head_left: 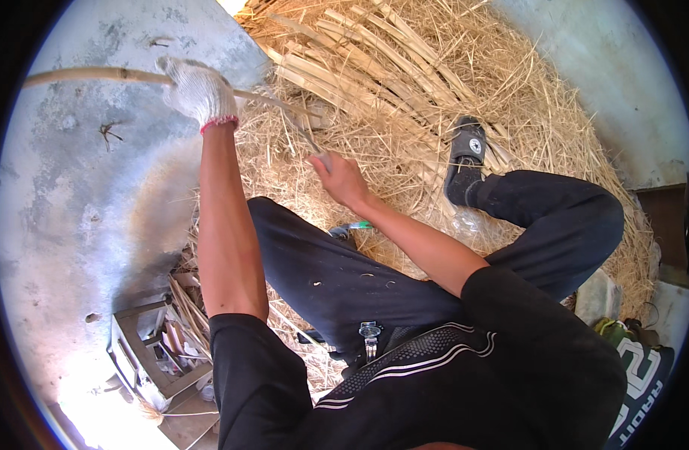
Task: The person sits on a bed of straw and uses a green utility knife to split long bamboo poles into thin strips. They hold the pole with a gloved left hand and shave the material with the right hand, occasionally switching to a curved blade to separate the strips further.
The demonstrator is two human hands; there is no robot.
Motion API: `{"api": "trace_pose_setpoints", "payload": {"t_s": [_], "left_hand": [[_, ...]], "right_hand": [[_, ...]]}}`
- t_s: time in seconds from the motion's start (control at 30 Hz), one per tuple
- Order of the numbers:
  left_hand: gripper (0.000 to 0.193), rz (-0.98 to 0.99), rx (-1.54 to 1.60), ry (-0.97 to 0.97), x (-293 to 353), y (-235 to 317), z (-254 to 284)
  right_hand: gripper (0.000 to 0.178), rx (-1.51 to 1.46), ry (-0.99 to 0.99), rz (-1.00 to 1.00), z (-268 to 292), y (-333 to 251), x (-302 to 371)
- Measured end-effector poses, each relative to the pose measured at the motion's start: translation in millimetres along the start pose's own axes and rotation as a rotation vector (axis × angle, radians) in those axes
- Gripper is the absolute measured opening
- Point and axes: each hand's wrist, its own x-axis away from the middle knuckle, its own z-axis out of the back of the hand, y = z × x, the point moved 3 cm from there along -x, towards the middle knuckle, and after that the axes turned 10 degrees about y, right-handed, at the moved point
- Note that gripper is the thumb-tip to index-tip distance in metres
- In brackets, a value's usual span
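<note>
My left hand (198,88), in a white knitted glove with a red cuff, is closed around a long bamboo strip (97,73). The strip runs from the far left through the glove, and its thin end (284,105) pokes out on the right. Bare and closed, my right hand (343,181) grips a knife by its handle. The narrow knife blade (307,139) points up and left toward the strip's thin end; whether it touches the strip, I cannot tell.
Split bamboo strips (374,60) lie on a deep heap of shavings (525,90). My shoe (464,150) rests on the heap's right part. A stained wall (67,195) rises at left, above a wooden box (160,352) of scraps. Crumpled clear plastic (468,223) lies between my legs.
</note>
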Motion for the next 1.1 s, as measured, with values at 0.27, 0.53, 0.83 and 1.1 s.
{"api": "trace_pose_setpoints", "payload": {"t_s": [0.27, 0.53, 0.83, 1.1], "left_hand": [[0.044, -0.016, 0.041, -0.085, 7.2, 4.6, -29.2], [0.045, 0.002, 0.007, -0.183, 29.1, 5.6, -51.1], [0.048, 0.05, -0.02, -0.221, 32.4, 1.5, -52.2], [0.051, 0.039, 0.053, -0.206, 12.1, 7.6, -33.9]], "right_hand": [[0.054, 0.101, -0.052, -0.371, 3.6, 72.4, -13.0], [0.064, 0.006, -0.055, -0.472, 13.3, 73.9, -1.5], [0.069, 0.054, 0.012, -0.472, 17.2, 125.9, -4.4], [0.062, -0.04, 0.076, -0.137, 10.7, 67.2, 8.9]]}}
